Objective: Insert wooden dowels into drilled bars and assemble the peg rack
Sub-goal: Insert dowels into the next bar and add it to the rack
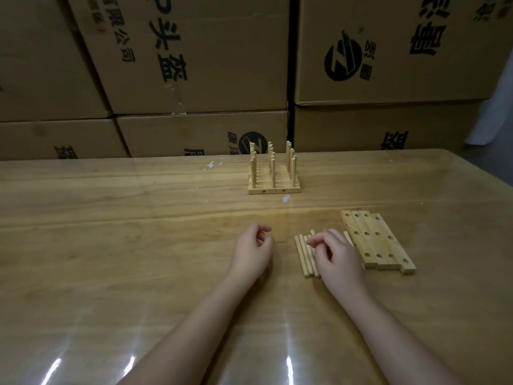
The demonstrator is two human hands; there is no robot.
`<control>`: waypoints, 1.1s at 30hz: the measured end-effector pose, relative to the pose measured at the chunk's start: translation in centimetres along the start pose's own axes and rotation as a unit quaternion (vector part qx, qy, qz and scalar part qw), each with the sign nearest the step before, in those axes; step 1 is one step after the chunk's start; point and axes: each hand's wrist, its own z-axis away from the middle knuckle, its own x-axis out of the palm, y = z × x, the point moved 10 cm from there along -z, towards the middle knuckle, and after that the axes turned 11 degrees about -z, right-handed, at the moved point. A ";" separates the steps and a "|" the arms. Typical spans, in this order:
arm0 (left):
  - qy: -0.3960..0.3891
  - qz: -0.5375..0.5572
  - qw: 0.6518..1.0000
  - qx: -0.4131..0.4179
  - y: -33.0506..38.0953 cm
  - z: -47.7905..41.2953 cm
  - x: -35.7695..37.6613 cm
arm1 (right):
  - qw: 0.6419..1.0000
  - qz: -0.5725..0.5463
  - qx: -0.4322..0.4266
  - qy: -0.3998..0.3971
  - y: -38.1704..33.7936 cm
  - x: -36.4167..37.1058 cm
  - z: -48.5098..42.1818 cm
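Note:
A finished peg rack (274, 176) with upright dowels stands at the far middle of the table. Several loose wooden dowels (304, 255) lie side by side in front of me. Right of them lies a group of drilled bars (377, 240), laid flat and touching. My right hand (337, 252) rests over the dowels, fingers loosely curled, covering part of the pile; whether it pinches one I cannot tell. My left hand (254, 250) hovers left of the dowels with fingers loosely curled and nothing in it.
The glossy wooden table (138, 245) stretches wide to the left and toward me. Stacked cardboard boxes (194, 65) form a wall behind its far edge. Small white flecks (286, 198) lie near the finished rack.

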 end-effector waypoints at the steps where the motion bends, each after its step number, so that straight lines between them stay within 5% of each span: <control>1: -0.003 0.033 0.999 -0.003 -0.2 0.5 -0.4 | 1.000 0.001 0.001 -0.001 0.0 0.0 0.1; 5: 0.017 0.082 0.995 -0.045 -2.5 2.1 -1.7 | 1.000 0.006 0.011 0.021 0.0 -0.9 0.1; 8: -0.004 0.036 0.999 -0.036 -2.0 1.9 -1.0 | 0.989 0.108 0.035 0.095 0.6 -3.9 0.0; 13: -0.031 0.049 0.998 -0.025 -2.2 1.7 -0.2 | 0.932 0.270 0.191 0.151 4.5 -9.4 0.2; 18: -0.029 0.128 0.989 -0.066 -3.1 1.1 -0.3 | 0.900 0.274 0.315 0.127 7.6 -10.4 0.6; 33: -0.041 0.109 0.992 -0.055 -2.6 1.3 -0.3 | 0.931 0.227 0.229 0.169 5.9 -10.3 0.0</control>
